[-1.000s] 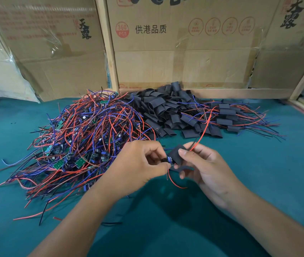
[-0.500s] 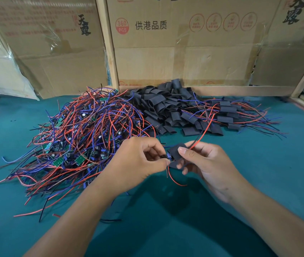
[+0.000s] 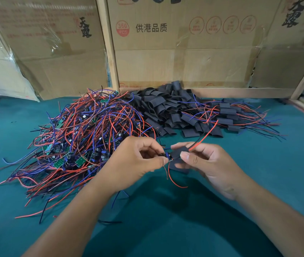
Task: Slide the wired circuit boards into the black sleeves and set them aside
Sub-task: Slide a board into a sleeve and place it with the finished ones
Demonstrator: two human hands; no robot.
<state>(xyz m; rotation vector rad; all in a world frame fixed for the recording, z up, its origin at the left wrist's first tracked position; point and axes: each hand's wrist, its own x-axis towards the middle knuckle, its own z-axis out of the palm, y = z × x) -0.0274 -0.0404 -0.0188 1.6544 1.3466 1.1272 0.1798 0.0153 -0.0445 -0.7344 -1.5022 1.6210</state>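
— How do the arms lie?
— Both bare forearms reach forward and converge, hands nearly meeting.
— And the hands?
— The left hand (image 3: 136,160) is curled, thumb and forefinger pinching; the right hand (image 3: 207,162) pinches too, fingers bent.

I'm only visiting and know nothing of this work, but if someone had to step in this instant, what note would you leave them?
Left hand: pinches a wired circuit board at its end.
Right hand: holds a black sleeve with the board's red wire coming out its far end.
The board is partway in, not yet seated.
Done: finished sleeved boards lie at the far right.
Left: push this board home and set it aside; then the big pile of bare wired boards on the left, using the empty sleeves heaped in the middle.
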